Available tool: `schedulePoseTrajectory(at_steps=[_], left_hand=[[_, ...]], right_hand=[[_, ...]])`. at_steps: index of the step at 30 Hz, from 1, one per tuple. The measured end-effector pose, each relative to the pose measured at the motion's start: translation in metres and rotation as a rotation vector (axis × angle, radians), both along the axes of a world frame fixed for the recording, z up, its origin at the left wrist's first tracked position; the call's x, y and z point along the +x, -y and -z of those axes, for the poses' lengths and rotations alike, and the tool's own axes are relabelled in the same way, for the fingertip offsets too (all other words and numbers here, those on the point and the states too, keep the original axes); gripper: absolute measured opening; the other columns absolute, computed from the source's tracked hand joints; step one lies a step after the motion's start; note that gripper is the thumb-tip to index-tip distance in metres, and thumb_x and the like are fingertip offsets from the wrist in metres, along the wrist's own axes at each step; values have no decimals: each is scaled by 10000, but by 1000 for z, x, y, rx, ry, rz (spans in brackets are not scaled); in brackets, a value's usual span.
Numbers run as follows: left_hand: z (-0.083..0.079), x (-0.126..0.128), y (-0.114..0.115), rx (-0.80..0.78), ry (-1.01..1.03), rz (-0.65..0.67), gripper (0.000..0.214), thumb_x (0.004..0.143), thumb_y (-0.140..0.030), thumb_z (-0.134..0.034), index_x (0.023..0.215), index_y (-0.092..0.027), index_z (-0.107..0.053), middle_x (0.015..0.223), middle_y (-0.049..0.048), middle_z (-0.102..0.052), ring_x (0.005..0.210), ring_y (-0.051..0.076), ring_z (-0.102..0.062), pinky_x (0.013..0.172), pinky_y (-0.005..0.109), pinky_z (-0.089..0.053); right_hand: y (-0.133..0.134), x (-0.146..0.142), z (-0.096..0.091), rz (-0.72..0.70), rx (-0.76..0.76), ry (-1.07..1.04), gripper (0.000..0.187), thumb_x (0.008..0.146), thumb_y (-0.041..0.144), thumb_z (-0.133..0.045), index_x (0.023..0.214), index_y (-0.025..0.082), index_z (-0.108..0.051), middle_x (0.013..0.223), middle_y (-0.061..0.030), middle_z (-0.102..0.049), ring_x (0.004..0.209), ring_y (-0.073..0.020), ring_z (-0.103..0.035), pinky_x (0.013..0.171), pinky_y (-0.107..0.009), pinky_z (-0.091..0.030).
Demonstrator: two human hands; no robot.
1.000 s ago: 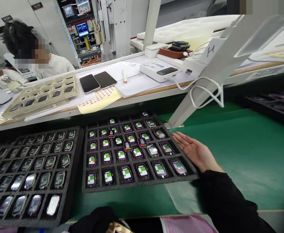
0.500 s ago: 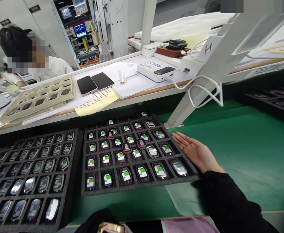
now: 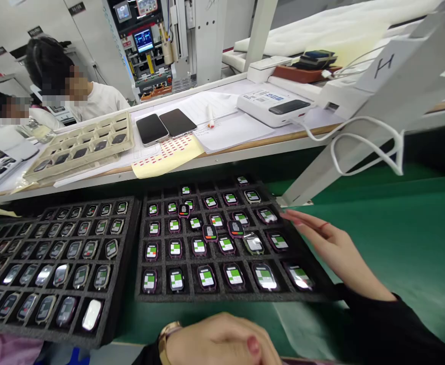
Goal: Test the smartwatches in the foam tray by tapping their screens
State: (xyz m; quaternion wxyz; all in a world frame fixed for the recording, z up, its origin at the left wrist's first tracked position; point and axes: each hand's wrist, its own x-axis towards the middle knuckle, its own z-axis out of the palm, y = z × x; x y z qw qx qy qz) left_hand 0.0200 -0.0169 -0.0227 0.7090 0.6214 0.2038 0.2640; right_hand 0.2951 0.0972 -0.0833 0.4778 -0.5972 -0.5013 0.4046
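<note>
A black foam tray [image 3: 222, 296] holds rows of small smartwatch bodies without straps, most lit with green and white screens. Three dark-screened ones, including a watch body [image 3: 209, 232], lie on top of the dividers. My right hand [image 3: 331, 248] is at the tray's right edge, fingers stretched out and open. In front of the tray is my left hand [image 3: 222, 339], wearing a gold wristwatch [image 3: 164, 344]. Its fingers are curled with the thumb against them; the frame's bottom edge cuts them off, and anything inside is hidden.
A second foam tray [image 3: 110, 304] of watch bodies sits at left on the green mat [image 3: 416, 243]. Above, a shelf [image 3: 214, 161] carries two phones [image 3: 151, 129], a plastic tray [image 3: 81, 147] and a white box [image 3: 271, 106]. A slanted post [image 3: 321, 172] carries a looped cable. People sit beyond.
My left hand has come up into view at the bottom centre. The view has shifted, so the trays and shelf appear farther right. My right hand has turned, still beside the tray's right edge.
</note>
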Motion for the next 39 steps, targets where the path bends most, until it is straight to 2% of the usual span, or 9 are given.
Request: schedulePoseTrajectory(at_steps=[4,7,10,14,21,27,31,34,39], left_hand=[[35,7,2,-148,-319,-171,518,968,-542,-395,675,-155,-578,733,41,-599,724,133,-562,756,239,-448],[64,14,11,24,-548,-260,407,963,-373,-426,666,-163,-609,707,16,-616,713,126,-566,729,231,-415],[78,19,14,116,-581,-276,329,928,-291,-473,670,-170,-638,716,15,-635,734,131,-572,749,235,-398],[79,19,13,153,-599,-272,319,934,-262,-475,698,-172,-670,728,19,-667,727,130,-591,728,225,-400],[80,17,13,194,-613,-246,308,952,-238,-481,755,-165,-707,784,26,-706,764,124,-627,735,203,-412],[78,17,14,212,-617,-244,312,959,-228,-480,774,-150,-718,796,35,-715,780,128,-636,740,204,-414],[78,16,13,215,-617,-248,303,960,-229,-489,793,-156,-730,822,33,-725,790,124,-643,738,198,-419],[79,15,13,210,-611,-249,288,957,-228,-499,810,-162,-738,842,33,-731,805,124,-651,746,195,-424],[79,14,12,200,-604,-249,293,957,-236,-494,819,-165,-743,847,38,-733,809,129,-653,754,200,-431]], right_hand=[[7,-40,-19,-356,313,449,403,985,363,-498,1367,255,-566,1385,-42,-573,1340,-339,-439,1142,-572,-344],[12,-69,-26,-652,532,598,510,1033,249,-424,1536,239,-341,1496,-59,-442,1406,-295,-321,1174,-529,-301],[15,-86,-27,-797,621,652,627,1038,211,-418,1597,229,-136,1522,-100,-392,1416,-290,-307,1180,-556,-278],[15,-93,-19,-859,625,696,659,1045,219,-416,1600,173,-64,1472,-155,-457,1424,-300,-295,1171,-612,-267],[-5,-98,-16,-828,687,769,506,1044,199,-435,1533,126,-323,1297,-152,-629,1392,-314,-375,1175,-623,-261],[-39,-107,-13,-831,683,923,697,893,274,-755,1464,56,-419,1457,-223,-456,1409,-384,-314,1165,-614,-280],[-53,-115,-9,-878,657,910,545,828,305,-824,1269,71,-603,1478,-244,-414,1413,-407,-284,1147,-609,-316],[-53,-120,-11,-911,615,825,431,802,249,-835,1168,128,-640,1349,-200,-575,1356,-377,-415,1165,-597,-294],[-42,-123,-18,-965,541,713,495,827,120,-756,1285,197,-585,1154,-80,-685,1080,-281,-651,1199,-593,-200]])
